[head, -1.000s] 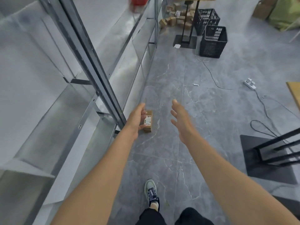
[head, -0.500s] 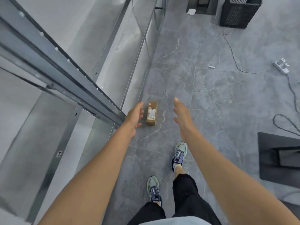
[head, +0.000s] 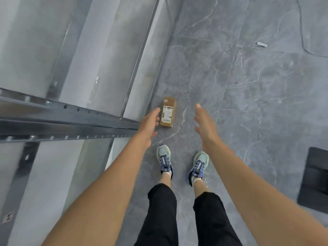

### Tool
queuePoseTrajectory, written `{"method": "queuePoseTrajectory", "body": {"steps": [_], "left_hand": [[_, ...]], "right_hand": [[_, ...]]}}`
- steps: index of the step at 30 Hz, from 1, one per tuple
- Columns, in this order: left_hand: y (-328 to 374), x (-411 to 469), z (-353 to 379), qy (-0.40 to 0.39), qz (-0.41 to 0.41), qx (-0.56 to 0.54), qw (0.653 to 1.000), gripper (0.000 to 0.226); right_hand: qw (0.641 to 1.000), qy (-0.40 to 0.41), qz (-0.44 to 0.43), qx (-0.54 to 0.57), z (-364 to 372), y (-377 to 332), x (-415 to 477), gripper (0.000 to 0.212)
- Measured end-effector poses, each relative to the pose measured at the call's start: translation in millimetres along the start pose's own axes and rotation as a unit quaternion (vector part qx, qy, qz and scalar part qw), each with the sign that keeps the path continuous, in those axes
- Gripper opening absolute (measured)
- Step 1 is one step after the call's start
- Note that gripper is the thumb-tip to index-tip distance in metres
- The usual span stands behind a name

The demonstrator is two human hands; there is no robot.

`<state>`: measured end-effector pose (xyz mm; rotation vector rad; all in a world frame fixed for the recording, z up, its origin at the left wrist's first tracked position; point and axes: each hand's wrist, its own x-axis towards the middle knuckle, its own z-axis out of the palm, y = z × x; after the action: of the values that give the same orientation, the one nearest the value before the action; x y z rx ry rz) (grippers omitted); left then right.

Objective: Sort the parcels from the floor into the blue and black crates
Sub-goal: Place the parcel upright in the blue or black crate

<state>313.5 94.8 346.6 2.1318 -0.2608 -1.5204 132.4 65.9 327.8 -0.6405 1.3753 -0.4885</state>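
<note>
The small brown cardboard parcel (head: 168,112) lies flat, label up, on the grey floor (head: 248,103) between the open, empty left hand (head: 150,121) and right hand (head: 205,121), and looks light and stiff, best pinched across its long sides.

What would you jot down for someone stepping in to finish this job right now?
Left hand: open, empty, just beside the cardboard parcel.
Right hand: open, empty, further to the parcel's right.
Parcel: lying flat on the grey floor, label up, next to the metal shelving, ahead of both feet.
Crates: out of view.
Done: nothing gripped yet.
Left: pick up the parcel, carry it to the right crate.
</note>
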Motion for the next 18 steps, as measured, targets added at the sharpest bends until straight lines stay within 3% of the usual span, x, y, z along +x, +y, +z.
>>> {"method": "queuePoseTrajectory", "body": {"steps": [9,18], "left_hand": [[-26,147,19,-0.013,-0.029,0.016,0.999,0.024],[-89,340,22,-0.013,-0.09,0.081,0.993,0.045]], "right_hand": [[1.0,0.003,0.022,-0.012,30,63,128,0.073],[0.995,0.04,0.087,0.0,77,173,283,0.067]]}}
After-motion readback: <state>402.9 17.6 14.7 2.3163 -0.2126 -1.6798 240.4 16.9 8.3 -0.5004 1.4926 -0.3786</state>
